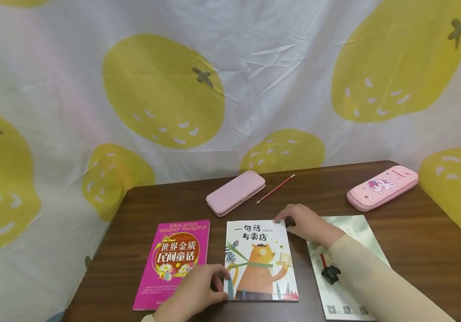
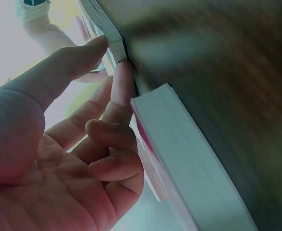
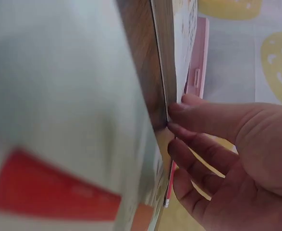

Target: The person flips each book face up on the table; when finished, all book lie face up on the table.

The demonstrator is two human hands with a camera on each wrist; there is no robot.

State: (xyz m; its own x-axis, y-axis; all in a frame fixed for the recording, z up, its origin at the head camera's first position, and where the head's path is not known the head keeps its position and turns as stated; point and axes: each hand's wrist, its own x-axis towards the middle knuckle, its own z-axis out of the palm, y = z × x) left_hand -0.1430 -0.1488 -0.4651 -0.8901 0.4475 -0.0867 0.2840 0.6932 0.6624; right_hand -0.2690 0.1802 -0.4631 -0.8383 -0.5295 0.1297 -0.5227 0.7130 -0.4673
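A white picture book (image 1: 260, 273) with an orange bear on its cover lies flat in the middle of the brown table. At its lower left corner is my left hand (image 1: 198, 286); in the left wrist view, thumb and index finger pinch the corner of that book (image 2: 113, 38), other fingers curled loosely. My right hand (image 1: 305, 223) holds the upper right corner, with thumb and fingertips at the book's edge (image 3: 165, 53) in the right wrist view. A magenta book (image 1: 154, 279) lies to the left, partly behind my left hand. Under my right forearm lies a pale green book (image 1: 319, 286).
Behind the books lie a plain pink pencil case (image 1: 236, 192) and a red pencil (image 1: 275, 189). Another pink case (image 1: 383, 188) with a rabbit picture sits at the back right. A small black object (image 1: 330, 274) shows on the green book. A lemon-print cloth (image 1: 234, 112) hangs behind the table.
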